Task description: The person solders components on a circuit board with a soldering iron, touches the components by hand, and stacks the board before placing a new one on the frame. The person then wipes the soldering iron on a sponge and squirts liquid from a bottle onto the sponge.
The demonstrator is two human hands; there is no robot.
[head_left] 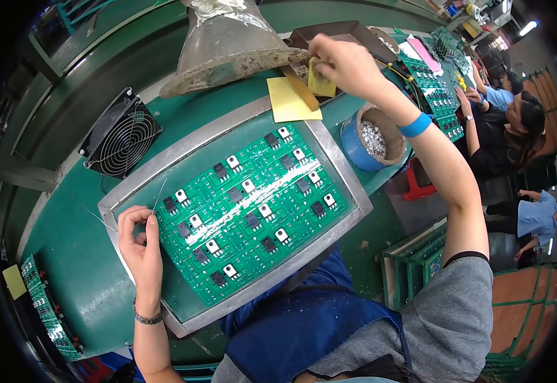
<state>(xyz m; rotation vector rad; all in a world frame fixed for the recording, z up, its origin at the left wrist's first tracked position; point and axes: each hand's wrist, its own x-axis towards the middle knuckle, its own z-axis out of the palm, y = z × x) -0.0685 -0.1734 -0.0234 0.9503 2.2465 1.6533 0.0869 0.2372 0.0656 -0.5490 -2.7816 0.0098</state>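
Note:
A green circuit board panel [246, 210] with several black and white components lies in a grey metal frame [345, 175] on the green bench. My left hand [139, 239] rests at the panel's left edge and pinches a thin solder wire [159, 195] that runs up and away from it. My right hand [345, 60] reaches far across the bench and grips a yellow sponge [320, 82], with a tool's brown handle [301, 89] beside it, near a dark tray [349, 32].
A large metal fume hood [227, 45] hangs above the bench. A black fan [120, 135] stands at left. A yellow pad [291, 102] and a blue-wrapped tub of metal bits [371, 137] sit at right. More green boards [435, 89] and seated people are at far right.

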